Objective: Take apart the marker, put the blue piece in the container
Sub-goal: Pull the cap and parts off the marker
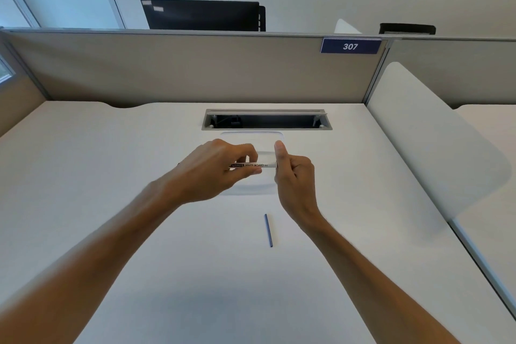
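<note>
A white whiteboard marker [259, 165] with black lettering is held level above the desk between both hands. My left hand [215, 170] grips its left part, fingers wrapped over the barrel. My right hand [293, 173] closes on its right end, thumb pointing up. A thin blue piece [268, 230], a slim rod, lies by itself on the white desk nearer to me, below my right wrist. A clear, shallow plastic container [251, 137] sits on the desk just behind and under the hands; most of it is hidden by them.
A grey cable hatch [266, 119] is open in the desk behind the container. A beige partition [195, 70] with a blue "307" sign [350, 46] closes the back. A white side divider [435, 148] stands on the right.
</note>
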`<state>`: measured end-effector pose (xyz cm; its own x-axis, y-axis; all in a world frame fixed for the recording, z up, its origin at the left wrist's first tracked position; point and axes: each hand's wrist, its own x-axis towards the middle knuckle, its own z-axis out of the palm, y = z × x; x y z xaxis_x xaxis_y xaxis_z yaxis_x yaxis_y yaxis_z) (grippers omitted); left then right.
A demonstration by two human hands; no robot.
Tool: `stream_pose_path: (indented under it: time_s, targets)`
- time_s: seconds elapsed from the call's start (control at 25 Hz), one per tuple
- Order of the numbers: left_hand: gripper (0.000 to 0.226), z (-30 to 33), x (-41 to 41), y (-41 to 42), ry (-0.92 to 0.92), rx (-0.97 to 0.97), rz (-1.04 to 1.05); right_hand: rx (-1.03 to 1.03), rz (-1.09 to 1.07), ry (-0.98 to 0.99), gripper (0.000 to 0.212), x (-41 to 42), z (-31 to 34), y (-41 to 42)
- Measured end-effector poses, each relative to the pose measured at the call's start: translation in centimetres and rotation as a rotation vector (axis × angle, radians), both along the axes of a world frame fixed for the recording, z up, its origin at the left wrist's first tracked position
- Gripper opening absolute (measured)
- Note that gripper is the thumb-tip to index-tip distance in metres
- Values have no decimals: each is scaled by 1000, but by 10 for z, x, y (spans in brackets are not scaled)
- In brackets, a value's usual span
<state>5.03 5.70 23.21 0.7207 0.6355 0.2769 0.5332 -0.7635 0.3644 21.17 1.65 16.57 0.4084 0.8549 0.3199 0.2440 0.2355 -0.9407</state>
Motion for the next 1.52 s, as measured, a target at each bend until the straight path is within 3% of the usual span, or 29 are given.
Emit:
stream_pose_path:
  time_s: [0.16,0.32,0.44,0.6,0.72,0.8,0.96,1.16,1.36,1.52]
  targets:
    - [22,-5,-1,-6,16,315,-8,-29,5,24,59,-1,1,-2]
    - [23,-6,-1,-6,-81,306,-45,24,36,34,60,-1,6,-3]
    - [30,-3,-1,-6,-145,88,-39,88,39,-22,61,0,7,-4]
    - [20,6,-2,-5,-219,-351,-86,268,41,-189,49,3,13,-8]
    - [21,7,-1,-2,-176,-446,-93,319,39,-220,44,4,11,-8]
    - [18,4,0,-2,-162,-338,-53,210,62,-111,49,4,9,-7]
    - [30,-5,0,-4,-47,102,51,-28,73,56,61,2,6,-4]
    - [32,-12,2,-8,1,283,16,-162,21,104,60,1,6,-5]
    - [20,-13,1,-9,-90,353,-16,-61,21,118,62,0,8,-5]
    - [24,-8,1,-7,-204,75,-16,38,40,55,59,1,8,-6]
